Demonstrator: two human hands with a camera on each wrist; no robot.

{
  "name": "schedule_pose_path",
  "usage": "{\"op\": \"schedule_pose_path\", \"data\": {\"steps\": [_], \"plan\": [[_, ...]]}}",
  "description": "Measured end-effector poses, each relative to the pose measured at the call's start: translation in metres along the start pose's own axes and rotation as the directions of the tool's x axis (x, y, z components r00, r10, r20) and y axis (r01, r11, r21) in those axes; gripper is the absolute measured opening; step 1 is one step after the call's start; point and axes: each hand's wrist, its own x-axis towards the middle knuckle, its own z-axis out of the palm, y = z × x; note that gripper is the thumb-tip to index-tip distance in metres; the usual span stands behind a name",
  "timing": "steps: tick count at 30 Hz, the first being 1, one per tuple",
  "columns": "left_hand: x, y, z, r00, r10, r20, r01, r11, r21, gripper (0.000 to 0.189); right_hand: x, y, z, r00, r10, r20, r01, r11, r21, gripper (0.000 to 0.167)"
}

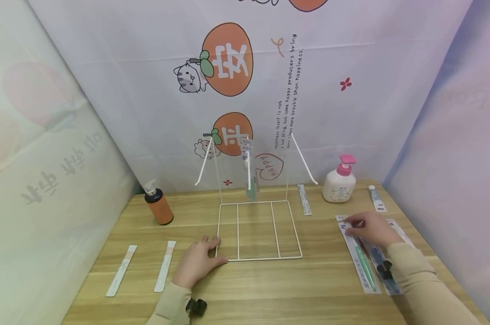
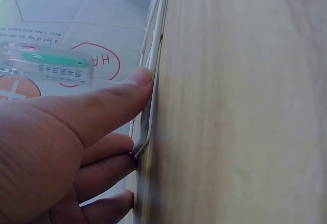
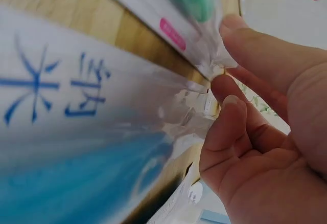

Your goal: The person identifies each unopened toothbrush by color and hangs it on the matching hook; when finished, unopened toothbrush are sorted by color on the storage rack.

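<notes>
A white wire display rack with hooks stands mid-table. My left hand holds its front left corner, thumb on the front wire and fingertips by the side wire. At the right, my right hand pinches the top end of a packaged green toothbrush lying on the table. In the right wrist view, the clear wrapping reaches between thumb and forefinger. Beside it lies a packaged blue toothbrush, partly under the right forearm. Another packaged toothbrush with a green handle hangs on the rack's middle hook.
Two slim white packets lie at the left, with an orange-and-black pump bottle behind them. A white pump bottle with a pink top, a small tube and a slim packet are at the back right. Cloth walls enclose the table.
</notes>
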Motion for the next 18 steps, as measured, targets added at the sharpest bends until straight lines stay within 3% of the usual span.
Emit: {"op": "schedule_pose_path", "data": {"steps": [4,12,18], "plan": [[-0.0002,-0.0006,-0.0001,1.0,-0.004,0.002,0.004,1.0,-0.006,0.072,-0.0011,-0.0006,-0.0012,1.0,0.0,-0.024,0.0,1.0,-0.004,0.037],[0.0,-0.0002,-0.0007,1.0,-0.006,0.005,0.006,1.0,0.0,0.071,0.0005,0.0021,-0.0039,1.0,-0.015,0.023,0.016,0.999,-0.032,0.045],[0.0005,-0.0008,-0.0006,1.0,0.0,0.005,0.0,1.0,0.003,0.071,-0.0019,-0.0016,-0.0031,1.0,-0.009,-0.008,0.009,1.0,-0.02,0.044]]}}
